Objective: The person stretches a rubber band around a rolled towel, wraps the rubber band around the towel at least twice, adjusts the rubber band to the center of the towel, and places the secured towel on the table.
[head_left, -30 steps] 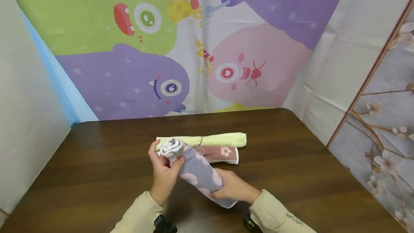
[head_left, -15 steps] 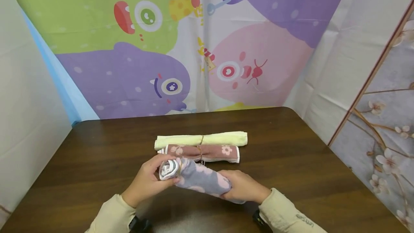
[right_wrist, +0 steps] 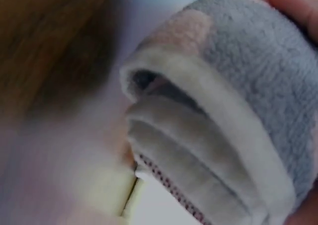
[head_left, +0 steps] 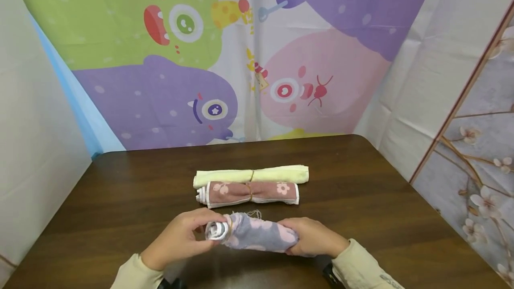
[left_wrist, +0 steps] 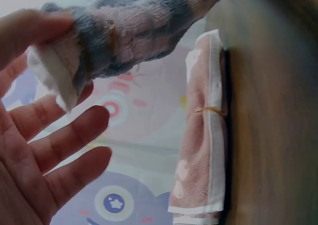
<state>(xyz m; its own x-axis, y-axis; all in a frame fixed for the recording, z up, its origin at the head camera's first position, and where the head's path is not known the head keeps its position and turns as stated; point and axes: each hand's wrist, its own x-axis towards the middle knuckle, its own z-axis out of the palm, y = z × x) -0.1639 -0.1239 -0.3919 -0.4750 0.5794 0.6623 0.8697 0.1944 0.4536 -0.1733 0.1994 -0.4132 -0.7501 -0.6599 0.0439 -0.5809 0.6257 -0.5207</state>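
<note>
A rolled grey towel with pink spots (head_left: 261, 234) is held between both hands close over the near part of the table. My left hand (head_left: 188, 235) pinches its left end, where the white rolled edge shows; in the left wrist view the other fingers (left_wrist: 74, 135) are spread off the towel. A rubber band (head_left: 230, 228) circles the roll near that end. My right hand (head_left: 313, 237) grips the right end, and the right wrist view shows the layered white edges of the roll there. Loose threads (head_left: 254, 213) stick out along its far side.
Beyond the held roll lies a dusty-pink rolled towel (head_left: 233, 193) with flowers, tied with a band. Right behind it is a pale yellow rolled towel (head_left: 281, 174), also banded. The brown table (head_left: 132, 182) ends at a cartoon-print curtain (head_left: 180, 97).
The grey towel has come down and toward me, turning from a steep slant to nearly level. Both hands moved with it, and the dusty-pink towel came into full view.
</note>
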